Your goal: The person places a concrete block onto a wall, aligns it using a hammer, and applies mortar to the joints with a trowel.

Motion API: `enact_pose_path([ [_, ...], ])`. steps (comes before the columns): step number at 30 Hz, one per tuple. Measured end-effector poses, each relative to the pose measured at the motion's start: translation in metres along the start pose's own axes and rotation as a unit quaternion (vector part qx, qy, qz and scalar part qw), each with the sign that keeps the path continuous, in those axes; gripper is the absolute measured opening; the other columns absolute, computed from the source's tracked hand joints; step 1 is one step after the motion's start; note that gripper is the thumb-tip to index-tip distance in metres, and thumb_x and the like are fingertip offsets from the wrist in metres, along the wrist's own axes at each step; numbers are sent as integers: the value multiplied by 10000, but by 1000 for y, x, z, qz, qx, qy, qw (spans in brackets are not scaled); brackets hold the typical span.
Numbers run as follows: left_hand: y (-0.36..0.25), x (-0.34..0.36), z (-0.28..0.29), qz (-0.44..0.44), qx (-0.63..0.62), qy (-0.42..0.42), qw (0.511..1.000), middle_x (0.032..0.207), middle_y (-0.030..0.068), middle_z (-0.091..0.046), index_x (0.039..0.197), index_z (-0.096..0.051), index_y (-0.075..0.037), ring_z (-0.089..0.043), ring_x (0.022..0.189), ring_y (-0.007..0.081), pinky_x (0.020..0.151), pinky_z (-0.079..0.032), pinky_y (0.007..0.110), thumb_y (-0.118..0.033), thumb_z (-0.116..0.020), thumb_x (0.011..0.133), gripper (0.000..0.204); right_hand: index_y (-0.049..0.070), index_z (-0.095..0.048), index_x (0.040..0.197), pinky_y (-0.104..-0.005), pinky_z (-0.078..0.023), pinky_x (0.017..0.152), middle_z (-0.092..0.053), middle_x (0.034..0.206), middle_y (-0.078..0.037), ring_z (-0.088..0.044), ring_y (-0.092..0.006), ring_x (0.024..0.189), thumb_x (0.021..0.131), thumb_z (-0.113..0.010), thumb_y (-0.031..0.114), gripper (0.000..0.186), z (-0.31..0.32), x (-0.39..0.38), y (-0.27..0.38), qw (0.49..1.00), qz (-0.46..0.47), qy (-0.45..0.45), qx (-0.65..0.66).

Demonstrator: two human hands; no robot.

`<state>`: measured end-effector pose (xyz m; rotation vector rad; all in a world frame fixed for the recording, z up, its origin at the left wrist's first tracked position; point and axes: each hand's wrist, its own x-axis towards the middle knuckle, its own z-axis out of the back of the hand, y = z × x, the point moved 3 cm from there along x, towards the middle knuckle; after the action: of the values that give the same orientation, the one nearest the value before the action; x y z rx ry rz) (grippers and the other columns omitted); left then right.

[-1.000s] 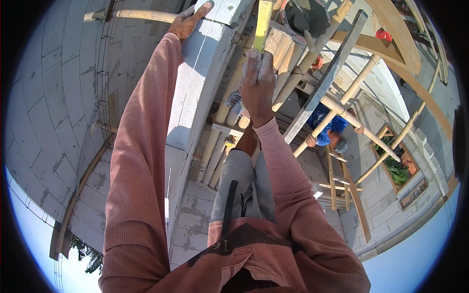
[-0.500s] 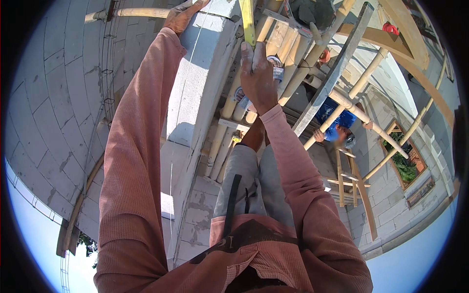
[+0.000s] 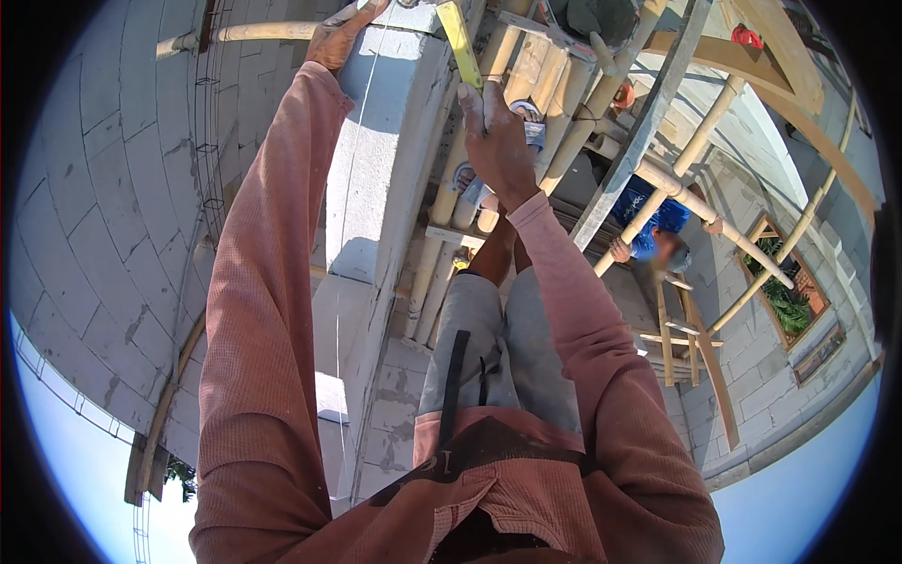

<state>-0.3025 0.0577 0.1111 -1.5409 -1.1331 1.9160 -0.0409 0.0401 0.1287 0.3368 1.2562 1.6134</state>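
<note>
At the top of the head view, my left hand [image 3: 340, 36] lies against the left upper edge of a pale wall block [image 3: 390, 70], fingers stretched along it. A thin string [image 3: 354, 155] runs down over the block faces. My right hand [image 3: 500, 141] is closed around the lower end of a flat yellow bar-like tool [image 3: 458, 42], which slants up and left towards the block. Its upper end reaches the top edge of the picture, so its kind does not show. Below that block the wall [image 3: 362, 188] continues towards me.
My sandalled feet stand on bamboo poles [image 3: 536, 70]. A tub of grey mortar [image 3: 587, 19] sits beyond my right hand. A long straight bar [image 3: 648, 122] slants past on the right. Below, a person in a blue shirt [image 3: 644, 207] grips bamboo scaffolding [image 3: 714, 230].
The yellow tool's upper end has tilted left. My right hand has shifted little. The whole view has moved slightly, with my left hand staying at the block.
</note>
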Motion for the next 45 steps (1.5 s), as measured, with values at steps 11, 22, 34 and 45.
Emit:
enact_pose_path([
  [11,44,34,17,-18,221,-111,969,1357,174,-567,1393,-526,-8,-487,1298,290,1119,-318,365,-754,-472,871,911,-6,-582,1015,-317,-430,431,-562,689,-62,-543,-128,513,1006,-502,456,469,37,-32,-140,914,-377,13,152],
  [22,24,45,7,19,5,24,1000,1370,112,-518,1422,-461,17,-464,1272,213,1100,-334,315,-565,-587,932,771,28,-568,1008,-285,-374,481,-492,641,-21,-463,-91,529,1009,-563,352,324,25,42,-119,986,-72,-127,82],
  [34,-20,95,-15,12,201,-71,977,1240,179,-634,1335,-573,-37,-578,1188,309,1036,-430,388,-760,-646,751,933,-15,-518,1035,-418,-439,548,-559,701,-208,-582,-383,614,1013,-536,205,222,53,113,4,994,49,-84,47],
  [45,-31,93,-22,3,197,-64,978,1145,156,-666,1251,-624,-39,-614,1102,265,986,-467,375,-718,-679,768,835,-10,-509,1135,-411,-437,535,-554,728,-201,-581,-359,648,931,-590,38,225,55,112,-15,994,74,-72,-47],
])
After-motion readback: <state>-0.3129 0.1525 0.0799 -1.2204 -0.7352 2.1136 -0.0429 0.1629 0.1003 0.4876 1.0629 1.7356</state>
